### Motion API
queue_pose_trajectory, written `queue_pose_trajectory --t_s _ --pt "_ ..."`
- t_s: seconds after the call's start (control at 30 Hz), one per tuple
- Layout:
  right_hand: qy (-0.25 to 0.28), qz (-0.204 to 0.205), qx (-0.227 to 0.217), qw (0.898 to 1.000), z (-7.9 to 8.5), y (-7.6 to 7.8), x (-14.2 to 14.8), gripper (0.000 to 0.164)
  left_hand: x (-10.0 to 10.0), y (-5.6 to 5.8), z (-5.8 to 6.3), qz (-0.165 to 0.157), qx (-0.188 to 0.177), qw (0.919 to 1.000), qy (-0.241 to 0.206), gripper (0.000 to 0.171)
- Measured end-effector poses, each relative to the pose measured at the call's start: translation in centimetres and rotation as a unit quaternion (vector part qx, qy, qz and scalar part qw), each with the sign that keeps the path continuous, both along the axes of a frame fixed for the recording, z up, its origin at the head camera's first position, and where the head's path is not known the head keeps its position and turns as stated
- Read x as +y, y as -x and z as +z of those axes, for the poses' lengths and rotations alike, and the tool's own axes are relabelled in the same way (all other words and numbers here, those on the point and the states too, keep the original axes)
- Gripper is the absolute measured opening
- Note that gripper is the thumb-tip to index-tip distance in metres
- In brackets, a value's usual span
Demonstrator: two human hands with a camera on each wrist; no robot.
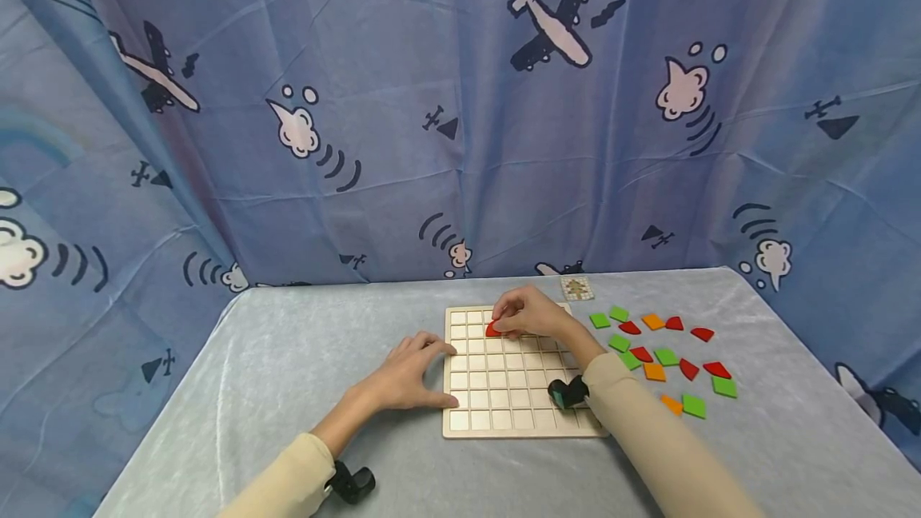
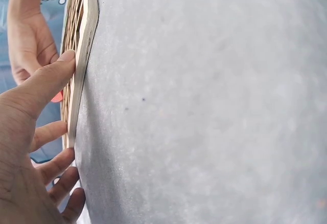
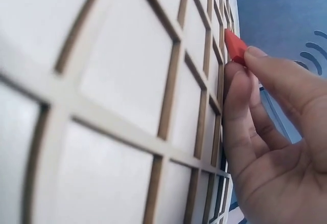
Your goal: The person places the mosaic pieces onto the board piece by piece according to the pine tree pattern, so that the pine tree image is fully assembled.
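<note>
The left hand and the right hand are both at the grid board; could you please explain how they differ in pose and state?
The left hand is spread, its thumb touching the edge of the grid board, while the right hand is drawn into a pinch. The right hand holds a red piece; the left hand holds no piece. Both are bare, below beige sleeves.

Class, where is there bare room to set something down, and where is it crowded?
Bare: tablecloth between the left hand and its left edge, back to the curtain; a narrower strip from the scattered tiles to the right edge. Crowded: right of the board, among those tiles.
</note>
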State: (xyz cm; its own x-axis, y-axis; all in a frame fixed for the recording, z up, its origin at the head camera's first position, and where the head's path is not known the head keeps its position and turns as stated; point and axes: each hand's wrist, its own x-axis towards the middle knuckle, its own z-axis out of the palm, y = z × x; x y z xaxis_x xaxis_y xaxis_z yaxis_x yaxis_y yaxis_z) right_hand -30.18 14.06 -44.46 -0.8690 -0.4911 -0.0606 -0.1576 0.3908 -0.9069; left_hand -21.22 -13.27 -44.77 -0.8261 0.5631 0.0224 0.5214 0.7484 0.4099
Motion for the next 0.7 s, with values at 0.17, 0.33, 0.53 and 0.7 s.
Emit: queue_pose_trajectory --t_s 0.17,0.33,0.53,0.7 --pt "-0.002 -0.006 0.008 1.000 -0.11 -0.06 -0.12 0.016 0.08 -0.06 0.15 -0.001 0.001 1.0000 0.000 0.073" --pt "-0.009 -0.012 0.006 1.000 0.21 -0.39 -0.28 0.016 0.05 -0.04 0.04 0.002 -0.003 1.0000 0.001 0.073" --pt "-0.018 -0.019 0.007 1.000 0.36 -0.54 -0.43 0.015 0.04 -0.04 -0.06 0.004 -0.005 1.0000 0.000 0.073" --pt "-0.028 -0.028 0.009 0.999 0.39 -0.62 -0.56 0.013 0.07 -0.01 -0.07 0.004 -0.004 1.0000 -0.002 0.074"
